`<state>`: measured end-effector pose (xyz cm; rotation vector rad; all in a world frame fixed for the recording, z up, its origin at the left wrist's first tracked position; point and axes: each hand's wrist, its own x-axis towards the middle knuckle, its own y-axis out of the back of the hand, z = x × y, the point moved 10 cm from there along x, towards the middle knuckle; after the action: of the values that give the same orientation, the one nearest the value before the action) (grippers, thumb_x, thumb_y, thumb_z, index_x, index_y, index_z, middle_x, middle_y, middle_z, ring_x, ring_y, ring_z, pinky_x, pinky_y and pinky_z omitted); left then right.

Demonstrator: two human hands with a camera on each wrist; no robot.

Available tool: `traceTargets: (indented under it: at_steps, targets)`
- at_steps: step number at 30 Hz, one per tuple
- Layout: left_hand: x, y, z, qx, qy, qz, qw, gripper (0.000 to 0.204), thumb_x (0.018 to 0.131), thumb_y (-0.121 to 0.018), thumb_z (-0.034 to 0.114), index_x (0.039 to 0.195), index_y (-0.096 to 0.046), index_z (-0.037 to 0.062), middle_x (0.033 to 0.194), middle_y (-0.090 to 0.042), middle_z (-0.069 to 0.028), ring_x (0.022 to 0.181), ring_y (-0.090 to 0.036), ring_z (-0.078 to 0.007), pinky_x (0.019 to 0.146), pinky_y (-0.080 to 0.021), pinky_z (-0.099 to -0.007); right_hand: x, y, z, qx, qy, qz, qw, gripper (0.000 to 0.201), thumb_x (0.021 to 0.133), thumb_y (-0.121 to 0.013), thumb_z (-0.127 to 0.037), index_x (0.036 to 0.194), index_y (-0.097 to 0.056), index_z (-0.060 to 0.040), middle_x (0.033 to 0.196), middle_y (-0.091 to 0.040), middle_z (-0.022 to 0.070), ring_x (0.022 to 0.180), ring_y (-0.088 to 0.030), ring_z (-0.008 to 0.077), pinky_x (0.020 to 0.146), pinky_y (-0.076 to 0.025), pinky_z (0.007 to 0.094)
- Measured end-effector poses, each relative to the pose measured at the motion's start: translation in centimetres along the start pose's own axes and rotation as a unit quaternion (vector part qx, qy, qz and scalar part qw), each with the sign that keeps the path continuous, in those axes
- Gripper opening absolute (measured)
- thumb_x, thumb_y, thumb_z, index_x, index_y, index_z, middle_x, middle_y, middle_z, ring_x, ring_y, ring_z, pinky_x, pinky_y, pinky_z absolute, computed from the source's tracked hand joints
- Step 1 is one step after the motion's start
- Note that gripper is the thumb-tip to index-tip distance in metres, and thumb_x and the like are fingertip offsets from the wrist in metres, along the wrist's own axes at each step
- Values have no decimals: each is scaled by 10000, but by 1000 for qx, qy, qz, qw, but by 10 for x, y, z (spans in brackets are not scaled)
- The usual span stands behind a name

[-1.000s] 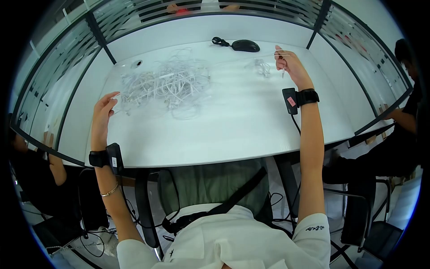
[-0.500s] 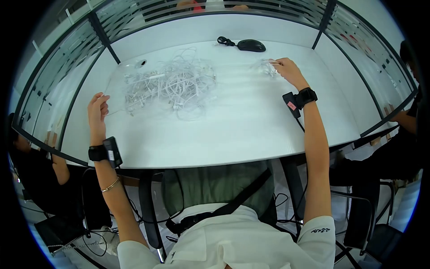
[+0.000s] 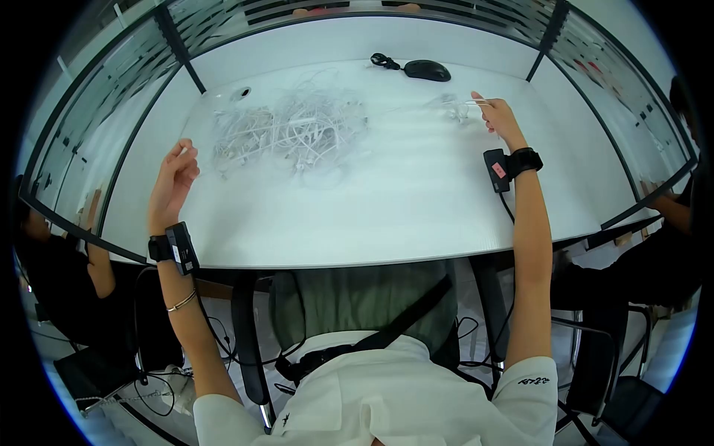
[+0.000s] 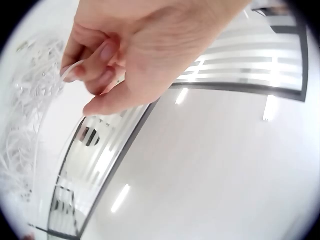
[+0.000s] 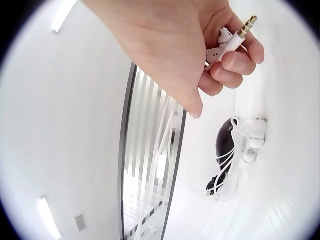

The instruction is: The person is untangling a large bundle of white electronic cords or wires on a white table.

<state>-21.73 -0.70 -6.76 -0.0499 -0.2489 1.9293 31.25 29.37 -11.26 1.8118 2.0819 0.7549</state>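
Observation:
In the right wrist view, curled fingers of my right hand hold a pair of white wired earphones by the gold-tipped plug and an earbud. A small coil of white earphones lies on the table just left of that hand, its earbuds showing below the fingers in the right wrist view. At the left side my left hand is raised, fingers bent, pinching a thin white cord. To its right spreads a tangled heap of white earphone cords.
A black mouse with its bundled cord sits at the back of the white table. Low partitions with striped glass enclose the back and sides. A round cable hole is at the back left. Other people sit on both sides.
My right hand dipped to the small coil and has risen back a little to the right. The left hand has turned, showing more palm, beside the heap. The head view has shifted slightly.

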Motion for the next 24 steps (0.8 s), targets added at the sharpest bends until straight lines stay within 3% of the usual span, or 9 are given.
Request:
traceTargets:
  at_steps: [4, 7, 14, 19, 24]
  targets:
    - [-5, 7, 14, -115, -64, 73, 989, 204, 869, -568, 49, 1065, -511, 44, 627, -297, 65, 524, -246, -40, 499, -231, -198, -1, -6, -8, -18, 21, -18, 999, 385, 828, -633, -356, 638, -564, -29, 542, -411, -12, 440, -376, 76, 408, -356, 250]
    - [-1, 7, 22, -176, -78, 68, 979, 243, 874, -561, 38, 1112, -511, 36, 627, -287, 66, 524, -229, -38, 490, -205, -207, 0, -5, -10, -44, 39, -19, 998, 398, 843, -613, -342, 613, -536, -27, 534, -412, -11, 437, -381, 83, 406, -352, 251]
    - [-9, -7, 31, -37, -69, 60, 995, 283, 879, -544, 19, 1158, -504, 50, 631, -260, 67, 511, -220, -25, 472, -197, -195, -11, -19, -14, 60, 36, -121, 990, 359, 886, -488, -266, 597, -469, -54, 541, -451, 7, 434, -452, 110, 421, -372, 263]
    - [-13, -17, 16, 12, -1, 32, 999, 228, 884, -526, 22, 1107, -514, 66, 630, -273, 75, 494, -206, -17, 453, -183, -188, -11, -14, -10, 131, 19, -99, 986, 383, 905, -484, -316, 604, -467, -79, 573, -515, 15, 472, -513, 122, 465, -426, 259]
    - [-19, -23, 14, 2, 4, -11, 1000, 119, 878, -524, 30, 983, -501, 81, 641, -305, 86, 483, -209, -8, 447, -179, -180, -10, 0, -3, 146, -16, -37, 988, 438, 925, -481, -400, 609, -464, -97, 600, -564, 23, 513, -561, 137, 515, -466, 252]
